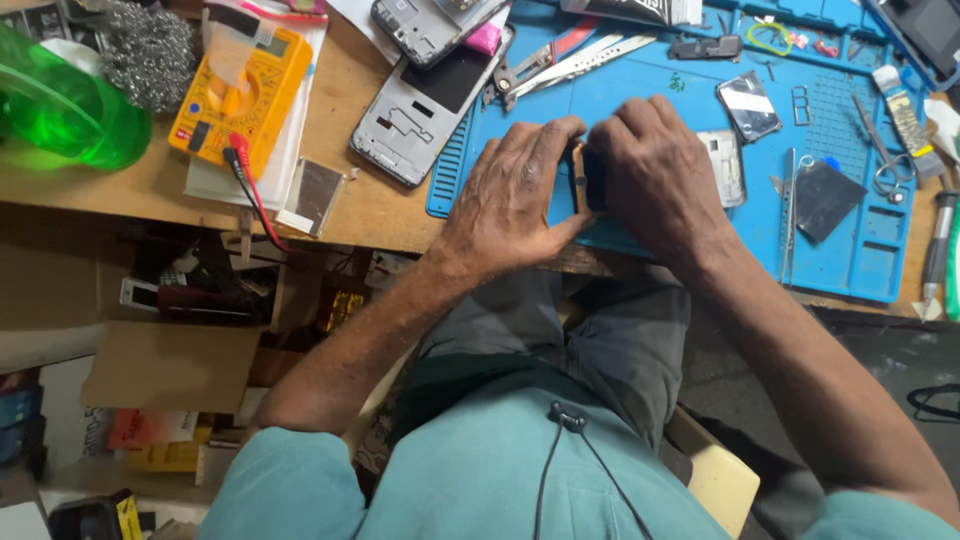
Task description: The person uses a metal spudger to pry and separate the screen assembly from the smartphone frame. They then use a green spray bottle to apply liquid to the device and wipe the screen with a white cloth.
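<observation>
Both my hands meet over the blue repair mat (640, 90) near the bench's front edge. My left hand (520, 195) and my right hand (655, 170) together grip a small dark phone (588, 180) with a tan edge, held on its side between them. Fingers cover most of the phone, so little of it shows.
A grey phone frame (420, 110) and a yellow multimeter (240, 85) with red probe lie left of the mat. Tweezers (575, 60), scissors (885, 165), small phone parts (748, 105) and a dark panel (825, 198) sit on the mat. A green bottle (65, 105) stands far left.
</observation>
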